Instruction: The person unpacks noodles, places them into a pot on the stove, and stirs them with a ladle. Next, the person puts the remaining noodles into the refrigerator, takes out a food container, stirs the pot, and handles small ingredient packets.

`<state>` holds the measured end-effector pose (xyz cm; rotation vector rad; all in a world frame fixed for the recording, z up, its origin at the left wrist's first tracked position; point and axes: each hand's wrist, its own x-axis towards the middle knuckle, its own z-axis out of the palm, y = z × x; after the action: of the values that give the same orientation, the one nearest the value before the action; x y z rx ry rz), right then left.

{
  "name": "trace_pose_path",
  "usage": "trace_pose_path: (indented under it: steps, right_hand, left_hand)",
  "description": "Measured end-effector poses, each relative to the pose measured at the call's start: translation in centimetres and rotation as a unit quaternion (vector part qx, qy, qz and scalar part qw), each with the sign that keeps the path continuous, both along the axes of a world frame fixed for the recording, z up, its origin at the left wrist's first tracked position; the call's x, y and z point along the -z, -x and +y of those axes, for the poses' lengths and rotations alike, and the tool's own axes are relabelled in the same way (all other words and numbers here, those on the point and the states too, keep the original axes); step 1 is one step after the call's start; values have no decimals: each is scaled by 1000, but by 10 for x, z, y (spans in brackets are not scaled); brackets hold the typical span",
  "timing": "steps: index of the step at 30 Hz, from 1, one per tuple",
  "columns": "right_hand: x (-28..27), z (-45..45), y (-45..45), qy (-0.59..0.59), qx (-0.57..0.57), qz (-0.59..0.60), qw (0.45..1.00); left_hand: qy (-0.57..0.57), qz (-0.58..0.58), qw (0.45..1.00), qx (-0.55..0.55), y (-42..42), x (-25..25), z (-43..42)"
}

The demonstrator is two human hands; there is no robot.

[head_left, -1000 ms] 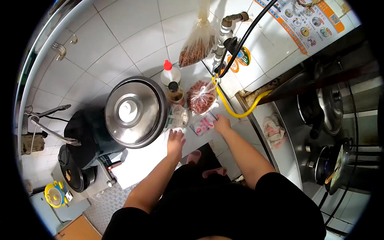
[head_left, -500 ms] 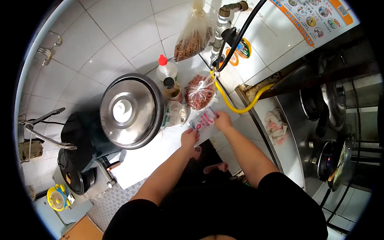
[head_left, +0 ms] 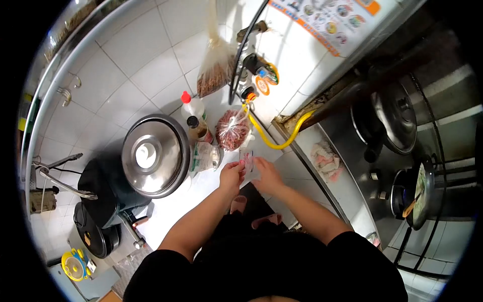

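A small plastic packet (head_left: 247, 157) with pink print is pinched in the fingers of my left hand (head_left: 232, 176), over the white counter. My right hand (head_left: 268, 176) is close to the packet's right edge, its thumb and fingers apart; whether a fingertip touches the packet is unclear. Just beyond lie a tied clear bag of reddish grains (head_left: 232, 132) and a crumpled green-and-white package (head_left: 205, 156). A dark-capped bottle (head_left: 200, 130) and a red-capped bottle (head_left: 192, 106) stand behind that package.
A large steel-lidded pot (head_left: 169, 156) stands on the left of the white counter (head_left: 173, 206). Another bag (head_left: 214, 75) hangs on the wall. A yellow hose (head_left: 274, 146) curves toward the stove, where a pan (head_left: 420, 194) and a cloth (head_left: 326, 161) lie.
The view has shifted. My right hand has come off the packet's upper right corner, and its fingers have spread. My left hand keeps its pinch, and the packet now looks more upright.
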<state>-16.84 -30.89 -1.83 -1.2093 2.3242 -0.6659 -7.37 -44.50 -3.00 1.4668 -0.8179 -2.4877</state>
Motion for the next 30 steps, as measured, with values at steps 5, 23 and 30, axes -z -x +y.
trace_pose_path:
  steps: [5, 23, 30]
  right_hand:
    - [-54, 18, -12, 86, 34, -8, 996]
    - [-245, 231, -15, 494, 316, -222, 779]
    - [-263, 302, -30, 503, 451, -152, 722]
  left_hand:
    - [-38, 32, 997, 62, 4, -73, 22]
    - [-42, 321, 810, 488, 65, -218, 160]
    - [-20, 361, 749, 556, 101, -240, 257]
